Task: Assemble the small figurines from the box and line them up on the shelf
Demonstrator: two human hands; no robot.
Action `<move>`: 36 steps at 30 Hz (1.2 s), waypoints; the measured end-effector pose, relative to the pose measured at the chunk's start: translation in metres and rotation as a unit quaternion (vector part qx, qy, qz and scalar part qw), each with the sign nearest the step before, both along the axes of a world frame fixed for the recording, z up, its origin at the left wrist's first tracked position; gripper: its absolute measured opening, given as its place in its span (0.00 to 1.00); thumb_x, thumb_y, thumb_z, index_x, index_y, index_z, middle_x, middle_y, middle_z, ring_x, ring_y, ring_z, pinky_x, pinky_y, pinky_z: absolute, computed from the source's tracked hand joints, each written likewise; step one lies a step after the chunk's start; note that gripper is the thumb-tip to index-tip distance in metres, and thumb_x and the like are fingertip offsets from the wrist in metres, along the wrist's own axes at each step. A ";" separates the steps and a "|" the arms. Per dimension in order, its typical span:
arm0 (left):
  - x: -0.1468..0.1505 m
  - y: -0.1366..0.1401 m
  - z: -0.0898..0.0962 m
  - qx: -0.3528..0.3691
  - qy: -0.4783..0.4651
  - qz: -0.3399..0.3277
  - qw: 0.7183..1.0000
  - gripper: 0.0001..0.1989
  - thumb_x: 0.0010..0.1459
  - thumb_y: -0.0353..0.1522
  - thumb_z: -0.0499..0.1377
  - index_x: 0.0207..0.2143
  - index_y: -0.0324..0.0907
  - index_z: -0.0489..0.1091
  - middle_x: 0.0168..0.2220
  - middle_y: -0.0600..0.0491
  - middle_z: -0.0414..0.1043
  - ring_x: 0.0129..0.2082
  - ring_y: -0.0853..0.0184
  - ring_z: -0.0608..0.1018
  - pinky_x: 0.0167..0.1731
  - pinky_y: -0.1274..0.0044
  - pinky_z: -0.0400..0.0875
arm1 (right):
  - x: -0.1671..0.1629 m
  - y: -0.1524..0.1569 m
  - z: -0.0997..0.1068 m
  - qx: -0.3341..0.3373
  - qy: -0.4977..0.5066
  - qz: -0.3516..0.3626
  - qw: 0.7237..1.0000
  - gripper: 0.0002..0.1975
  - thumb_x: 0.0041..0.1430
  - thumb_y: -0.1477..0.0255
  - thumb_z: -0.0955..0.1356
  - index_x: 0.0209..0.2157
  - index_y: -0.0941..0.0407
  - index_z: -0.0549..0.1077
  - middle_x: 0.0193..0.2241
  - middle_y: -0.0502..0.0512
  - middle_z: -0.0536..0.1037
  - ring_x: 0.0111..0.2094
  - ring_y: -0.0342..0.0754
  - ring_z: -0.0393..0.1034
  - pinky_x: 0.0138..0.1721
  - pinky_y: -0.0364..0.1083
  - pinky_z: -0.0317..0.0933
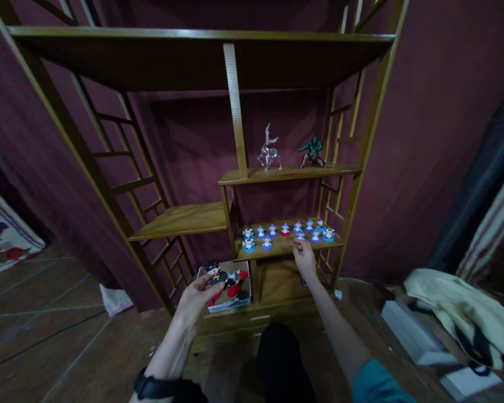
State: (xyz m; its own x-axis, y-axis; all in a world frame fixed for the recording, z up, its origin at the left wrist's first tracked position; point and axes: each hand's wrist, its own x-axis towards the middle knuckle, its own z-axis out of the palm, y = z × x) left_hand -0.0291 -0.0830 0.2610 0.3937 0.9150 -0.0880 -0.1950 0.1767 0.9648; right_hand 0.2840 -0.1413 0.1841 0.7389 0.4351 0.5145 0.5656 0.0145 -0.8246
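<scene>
My left hand (196,298) pinches a black-haired doll figurine (214,273) with a dark round base. It holds this doll over a shallow box (231,305) containing more red and black figurines (234,282). On the shelf to the right, my right hand (304,261) has its fingers closed at the base of a small blue-and-white figurine (301,235) in the front row. Several similar figurines (267,242) stand around it on blue bases. Among the back row is one figurine with a red base (285,229).
A clear glass deer figurine (269,154) and a dark green crouching figure (313,151) occupy the shelf above (277,174). A wooden divider (235,112) rises left of them. White boxes (418,333) and pale cloth (466,305) lie on the floor at right.
</scene>
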 end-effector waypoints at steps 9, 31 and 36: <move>-0.003 0.004 -0.005 -0.012 0.006 0.021 1.000 0.21 0.33 0.26 0.70 0.34 0.36 0.72 0.33 0.47 0.77 0.31 0.67 0.78 0.34 0.80 0.70 | 0.028 0.001 0.017 -0.175 -0.106 -0.139 0.969 0.18 0.58 0.70 0.58 0.50 0.57 0.61 0.48 0.63 0.65 0.45 0.53 0.65 0.43 0.49 0.59; -0.006 0.014 -0.022 -0.043 0.014 0.041 0.998 0.25 0.33 0.25 0.70 0.39 0.35 0.72 0.35 0.46 0.77 0.33 0.64 0.78 0.36 0.77 0.71 | 0.020 0.027 0.027 -0.260 -0.137 -0.050 0.955 0.14 0.58 0.70 0.61 0.46 0.53 0.64 0.44 0.59 0.70 0.42 0.51 0.68 0.40 0.46 0.58; -0.010 0.012 -0.021 -0.043 0.008 0.051 0.998 0.25 0.31 0.24 0.70 0.38 0.35 0.73 0.34 0.46 0.77 0.33 0.64 0.78 0.35 0.76 0.71 | 0.028 0.030 0.025 -0.245 -0.117 -0.017 0.962 0.14 0.56 0.70 0.63 0.45 0.54 0.65 0.41 0.56 0.72 0.41 0.50 0.68 0.40 0.45 0.58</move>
